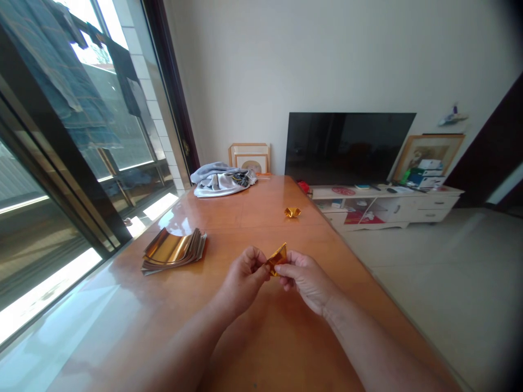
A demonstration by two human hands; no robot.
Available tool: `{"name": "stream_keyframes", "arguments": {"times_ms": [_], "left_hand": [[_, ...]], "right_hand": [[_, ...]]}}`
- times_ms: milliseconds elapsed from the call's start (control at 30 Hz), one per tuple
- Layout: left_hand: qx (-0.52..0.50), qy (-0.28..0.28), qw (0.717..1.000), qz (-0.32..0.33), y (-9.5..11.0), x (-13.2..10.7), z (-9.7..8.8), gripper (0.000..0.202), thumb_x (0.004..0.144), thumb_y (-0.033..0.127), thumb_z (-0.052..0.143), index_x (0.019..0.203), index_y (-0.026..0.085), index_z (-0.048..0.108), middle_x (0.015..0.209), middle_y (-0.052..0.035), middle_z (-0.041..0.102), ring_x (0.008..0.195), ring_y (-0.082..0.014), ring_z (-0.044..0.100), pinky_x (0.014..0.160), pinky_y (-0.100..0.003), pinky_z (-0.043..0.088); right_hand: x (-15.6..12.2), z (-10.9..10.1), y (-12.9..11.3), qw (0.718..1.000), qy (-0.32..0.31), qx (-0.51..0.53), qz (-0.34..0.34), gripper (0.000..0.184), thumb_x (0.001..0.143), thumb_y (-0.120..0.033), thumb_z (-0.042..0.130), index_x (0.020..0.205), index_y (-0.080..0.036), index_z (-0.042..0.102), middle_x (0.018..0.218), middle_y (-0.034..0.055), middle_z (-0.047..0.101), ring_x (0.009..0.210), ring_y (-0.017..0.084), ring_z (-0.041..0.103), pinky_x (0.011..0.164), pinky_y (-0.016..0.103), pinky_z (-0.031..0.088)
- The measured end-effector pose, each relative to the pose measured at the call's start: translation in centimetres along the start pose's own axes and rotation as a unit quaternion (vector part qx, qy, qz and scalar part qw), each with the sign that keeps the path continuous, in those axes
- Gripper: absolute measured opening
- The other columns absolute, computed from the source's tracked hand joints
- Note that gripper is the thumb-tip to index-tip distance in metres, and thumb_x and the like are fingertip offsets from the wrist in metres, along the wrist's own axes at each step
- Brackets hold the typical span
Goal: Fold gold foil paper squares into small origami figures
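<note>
Between my two hands, just above the wooden table (253, 326), is a partly folded piece of gold foil paper (279, 258). My left hand (245, 275) pinches its left end between thumb and fingers. On the other side my right hand (306, 277) grips it, the thumb lying across its front and the fingers behind. One pointed corner of the paper sticks up between the hands. Farther back stands a finished-looking gold foil ingot shape (292, 212). To the left lies a stack of gold foil sheets (174, 250), slightly curled and fanned at the right edge.
A heap of grey cloth (223, 179) lies at the table's far left end, in front of framed pictures (250, 156). Beyond the table's right edge are a white TV cabinet (392, 209) and a television (347, 148). Sliding glass doors (81, 163) line the left side.
</note>
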State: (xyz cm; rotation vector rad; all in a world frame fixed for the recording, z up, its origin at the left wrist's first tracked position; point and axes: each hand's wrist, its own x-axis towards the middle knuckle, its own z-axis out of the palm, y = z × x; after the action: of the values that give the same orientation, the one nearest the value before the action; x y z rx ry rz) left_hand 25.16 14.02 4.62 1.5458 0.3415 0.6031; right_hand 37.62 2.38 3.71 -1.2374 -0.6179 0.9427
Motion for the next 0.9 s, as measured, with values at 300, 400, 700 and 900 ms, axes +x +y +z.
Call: {"name": "stream_keyframes", "arguments": {"times_ms": [300,400,700,900], "left_hand": [[0.049,0.017,0.999,-0.002,1.1,-0.3,0.2,0.024,0.089,0.038,0.062,0.079,0.017,0.059,0.070,0.0007,0.060,0.067,-0.0124,0.053,0.065,-0.025,0.042],[0.015,0.017,1.000,-0.010,0.7,-0.1,0.0,0.026,0.085,0.039,0.069,0.079,0.017,0.057,0.070,0.0010,0.061,0.067,-0.0122,0.055,0.067,-0.025,0.042],[-0.040,-0.051,0.994,-0.086,0.9,0.1,-0.6,0.028,0.082,0.042,0.074,0.088,0.014,0.069,0.080,-0.0039,0.067,0.071,-0.0126,0.057,0.067,-0.024,0.041],[-0.032,-0.041,0.996,-0.077,1.1,-0.1,-0.5,0.029,0.082,0.042,0.074,0.082,0.014,0.068,0.073,-0.0026,0.065,0.068,-0.0114,0.053,0.067,-0.024,0.040]], "right_hand": [[-0.1,0.2,-0.2,1.000,-0.006,0.009,0.005,0.020,0.073,-0.028,0.075,0.089,-0.018,0.067,0.080,0.0009,0.067,0.060,0.010,0.051,0.057,0.025,0.038],[-0.2,0.4,-0.3,1.000,-0.020,0.013,0.004,0.020,0.073,-0.027,0.075,0.089,-0.018,0.067,0.081,0.0010,0.067,0.060,0.010,0.051,0.056,0.025,0.038],[-0.4,0.2,-0.4,0.999,-0.044,0.013,0.009,0.021,0.074,-0.027,0.074,0.093,-0.019,0.067,0.081,0.0007,0.067,0.059,0.010,0.051,0.055,0.024,0.037],[-0.4,0.0,-0.4,0.998,-0.063,0.017,0.007,0.020,0.077,-0.027,0.073,0.094,-0.019,0.067,0.083,0.0005,0.067,0.060,0.010,0.052,0.056,0.024,0.039]]}}
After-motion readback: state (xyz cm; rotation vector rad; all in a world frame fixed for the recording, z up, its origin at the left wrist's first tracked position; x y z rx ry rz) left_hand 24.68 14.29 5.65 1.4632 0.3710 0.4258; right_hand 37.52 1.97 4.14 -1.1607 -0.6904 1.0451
